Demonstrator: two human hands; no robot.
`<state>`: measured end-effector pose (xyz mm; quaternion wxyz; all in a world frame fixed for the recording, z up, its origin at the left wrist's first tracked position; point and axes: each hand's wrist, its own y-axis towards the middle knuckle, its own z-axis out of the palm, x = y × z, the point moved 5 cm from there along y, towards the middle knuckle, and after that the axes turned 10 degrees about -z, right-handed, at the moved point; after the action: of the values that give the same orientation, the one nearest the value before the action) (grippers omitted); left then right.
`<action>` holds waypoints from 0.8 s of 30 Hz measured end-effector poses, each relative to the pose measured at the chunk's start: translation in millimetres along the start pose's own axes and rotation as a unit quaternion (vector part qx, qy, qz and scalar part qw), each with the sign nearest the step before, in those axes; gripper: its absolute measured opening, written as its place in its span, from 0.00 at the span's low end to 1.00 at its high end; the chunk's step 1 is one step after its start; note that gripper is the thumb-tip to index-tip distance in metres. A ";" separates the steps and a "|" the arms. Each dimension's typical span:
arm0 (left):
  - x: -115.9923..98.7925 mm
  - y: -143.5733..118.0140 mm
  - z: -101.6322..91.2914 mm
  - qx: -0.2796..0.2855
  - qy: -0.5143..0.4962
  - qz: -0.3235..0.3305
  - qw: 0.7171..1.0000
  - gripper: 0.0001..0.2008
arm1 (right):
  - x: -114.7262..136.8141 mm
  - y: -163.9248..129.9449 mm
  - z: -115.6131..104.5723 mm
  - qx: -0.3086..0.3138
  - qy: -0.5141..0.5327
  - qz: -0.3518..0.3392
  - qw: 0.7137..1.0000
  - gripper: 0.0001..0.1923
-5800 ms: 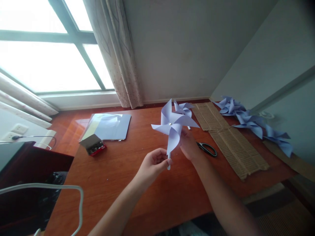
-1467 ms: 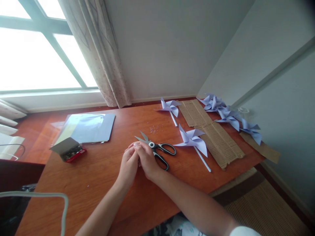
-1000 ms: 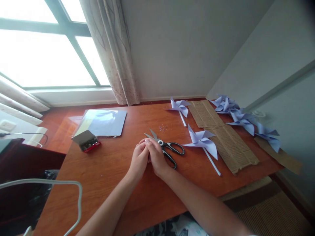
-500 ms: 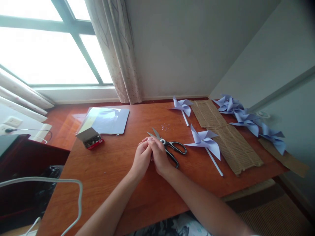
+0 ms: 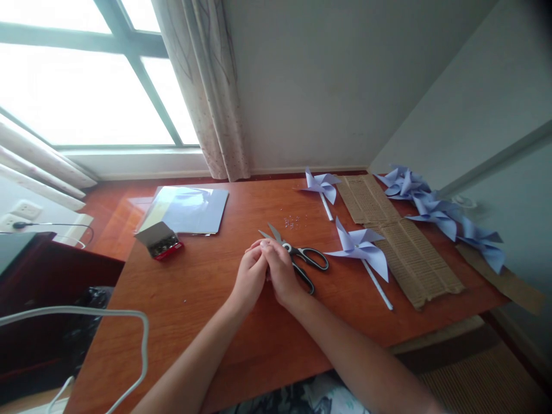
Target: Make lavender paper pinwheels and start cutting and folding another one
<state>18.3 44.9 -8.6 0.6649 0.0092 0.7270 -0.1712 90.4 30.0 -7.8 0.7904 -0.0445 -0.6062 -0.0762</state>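
1. Head view: left hand (image 5: pixel 248 273) and right hand (image 5: pixel 281 271) are folded together on or just above the wooden bench (image 5: pixel 207 328), fingers curled in. Nothing pokes out, but the palms are hidden, so I can't tell whether something tiny is tucked inside.

2. Scissors (image 5: pixel 286 248) lie just beyond the right hand, which covers a bit of them from this angle. Can't tell if they actually touch. The blades (image 5: pixel 275 232) are spread open, pointing away and left.

3. Tips for a hands-together pause like this, imo: keep the wrists loose and the knuckles off those blades, because they're right there. Scissors would be safer closed.

4. Counting stuff: one pair of scissors, two paper pinwheels on white sticks, a nearer one (image 5: pixel 360 244) and a farther one (image 5: pixel 321 183), both right of the scissors.

5. Loose pinwheel heads (image 5: pixel 435 213) overlap on the far right; at least three, I can't get an exact number.

6. Corrugated cardboard (image 5: pixel 397 247): one long creased sheet, maybe two pieces butted together, plus one brown strip (image 5: pixel 517 287) sticking out past the pile.

7. One open red box (image 5: pixel 159 241), contents too dark to call; one clear-sleeved paper pack (image 5: pixel 190 210); tiny scraps (image 5: pixel 293 221), too small to count.
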 end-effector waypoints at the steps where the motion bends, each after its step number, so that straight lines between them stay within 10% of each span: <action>1: 0.0 0.2 -0.4 0.000 0.019 0.005 1.000 0.19 | 4.7 2.3 -2.3 0.009 -0.039 -0.024 0.999 0.14; 6: -3.7 -1.6 -5.5 -0.017 0.169 0.031 0.985 0.11 | 33.7 13.9 -25.5 0.092 -0.371 -0.183 0.906 0.09; 10: -9.4 -7.6 -5.2 -0.040 0.353 0.034 0.934 0.10 | 34.3 17.2 -58.9 0.060 -0.545 -0.157 0.821 0.08; 24: -20.8 -8.0 -14.1 -0.112 0.612 0.068 0.780 0.15 | 19.9 2.9 -48.1 0.119 -0.391 -0.132 0.903 0.17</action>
<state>5.2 45.5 14.2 0.0863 0.0869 0.9925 -0.0007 141.7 23.7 -1.1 0.4715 0.1046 -0.8716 -0.0837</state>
